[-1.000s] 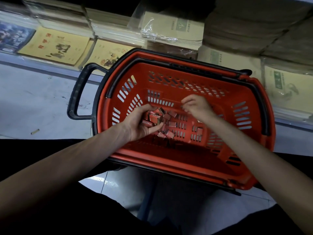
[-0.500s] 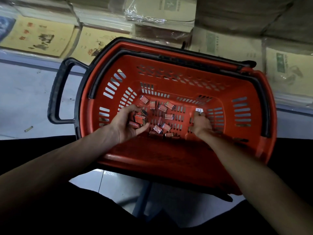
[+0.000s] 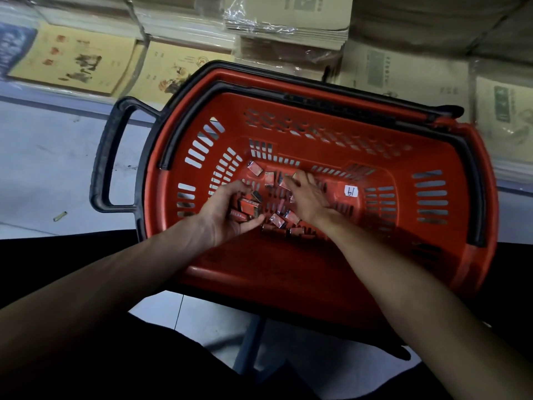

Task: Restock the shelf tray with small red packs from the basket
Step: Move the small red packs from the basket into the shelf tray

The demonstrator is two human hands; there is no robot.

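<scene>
Here, the small red packs (image 3: 277, 220) lie loose on the floor of the red basket (image 3: 458, 197), clustered left of its centre. Their long axes point every which way: 1 near the far wall lies slanted, others lie crosswise or half on edge. Their print is too small to read.

The left hand (image 3: 227, 215) is cupped palm up above the basket floor, its grip curled round several packs. The right hand (image 3: 308, 197) reaches over the pile, grip open, fingers nearly straight with their tips on the far packs.

A white sticker (image 3: 351, 192) on the basket floor, right of the pile, bears handwriting that looks like "19" upside down. Yellow booklets (image 3: 72, 56) lie beyond the basket's far rim, their writing blurred.
</scene>
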